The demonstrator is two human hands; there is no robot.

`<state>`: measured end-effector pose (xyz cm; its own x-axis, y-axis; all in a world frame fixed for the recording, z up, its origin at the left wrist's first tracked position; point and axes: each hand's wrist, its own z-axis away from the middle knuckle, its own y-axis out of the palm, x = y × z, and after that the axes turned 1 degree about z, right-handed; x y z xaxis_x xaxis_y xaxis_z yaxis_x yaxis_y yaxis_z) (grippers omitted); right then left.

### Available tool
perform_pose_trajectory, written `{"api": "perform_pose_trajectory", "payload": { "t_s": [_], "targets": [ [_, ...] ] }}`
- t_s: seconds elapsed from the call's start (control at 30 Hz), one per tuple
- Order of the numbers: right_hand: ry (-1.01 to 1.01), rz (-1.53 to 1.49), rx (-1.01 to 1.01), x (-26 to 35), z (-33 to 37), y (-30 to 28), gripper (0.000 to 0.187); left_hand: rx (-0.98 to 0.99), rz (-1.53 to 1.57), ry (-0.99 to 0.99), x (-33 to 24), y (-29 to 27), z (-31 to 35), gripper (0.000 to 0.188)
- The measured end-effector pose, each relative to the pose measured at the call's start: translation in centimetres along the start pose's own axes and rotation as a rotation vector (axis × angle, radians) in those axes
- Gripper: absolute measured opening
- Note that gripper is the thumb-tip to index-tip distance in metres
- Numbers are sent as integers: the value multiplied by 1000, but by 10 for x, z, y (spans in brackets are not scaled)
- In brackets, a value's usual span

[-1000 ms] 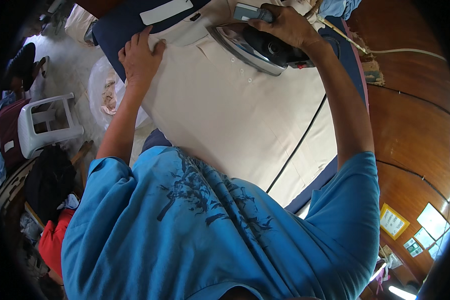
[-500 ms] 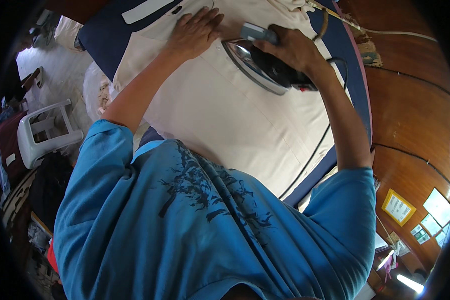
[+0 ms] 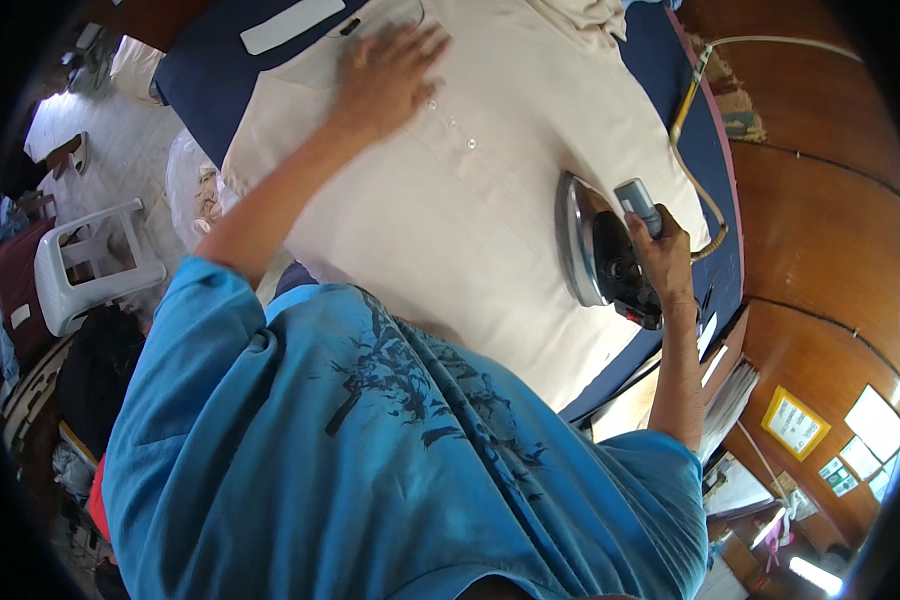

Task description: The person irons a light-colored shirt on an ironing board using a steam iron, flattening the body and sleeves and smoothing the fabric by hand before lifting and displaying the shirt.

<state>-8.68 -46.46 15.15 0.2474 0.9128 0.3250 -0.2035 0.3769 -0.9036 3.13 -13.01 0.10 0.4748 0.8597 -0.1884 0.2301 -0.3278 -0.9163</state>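
Note:
A cream buttoned shirt lies spread over the dark blue cloth of the ironing table. My right hand is wrapped round the handle of a black and silver iron, whose soleplate rests on the shirt's right part, its tip pointing away from me. My left hand lies on the upper left of the shirt with its fingers stretched out, slightly blurred. Between the hands, several small buttons run down the placket.
A white flat strip lies at the table's far left. Along the right edge curls a yellow-brown cord, beside a brown wooden wall. On the left floor are a white plastic stool and a clear plastic bag.
My right hand has brought the iron from the shirt's far middle nearer to me and to the right. The left hand stays near its place on the shirt; the buttons now show.

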Motion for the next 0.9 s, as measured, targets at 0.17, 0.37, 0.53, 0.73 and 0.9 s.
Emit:
{"api": "perform_pose_trajectory", "payload": {
  "t_s": [0.17, 0.37, 0.53, 0.73, 0.9],
  "targets": [
    [-216, 155, -31, 47, -55, -18, 58, 184, 517, 560, -111, -18, 62, 41],
    [-652, 216, 42, 155, -137, -1, 68, 228, 492, 651, -157, 8, 56, 13],
    [-956, 364, 172, 219, -177, 37, 70, 163, 455, 640, -159, 12, 59, 8],
    [-1102, 520, 282, 251, -178, 42, 56, 194, 462, 554, -170, 16, 57, 11],
    [-1181, 527, 325, 265, -169, 40, 60, 289, 726, 349, -181, 18, 59, 13]
  ]
}}
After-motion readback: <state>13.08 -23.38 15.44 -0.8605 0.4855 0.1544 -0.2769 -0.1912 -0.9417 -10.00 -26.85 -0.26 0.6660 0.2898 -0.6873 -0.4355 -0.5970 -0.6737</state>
